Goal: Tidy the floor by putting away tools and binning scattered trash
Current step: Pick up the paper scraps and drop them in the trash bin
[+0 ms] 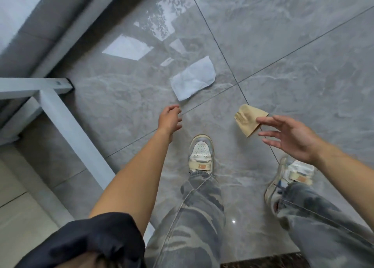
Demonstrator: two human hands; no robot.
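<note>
A crumpled white tissue (193,78) lies flat on the grey tiled floor (303,55). My left hand (171,118) reaches down just below its near corner, fingers loosely curled and apart, holding nothing. A folded brown paper scrap (248,120) shows to the right, in front of my feet. My right hand (291,137) is beside it with fingers spread. One fingertip overlaps the scrap's right edge. Whether the scrap is pinched or lies on the floor beneath the hand is unclear.
A white metal table frame (60,114) with a foot bar stands on the left, along a grey wall base. My two sneakers (201,156) stand on the tiles below the trash. Glossy reflections of a window sit on the floor beyond the tissue.
</note>
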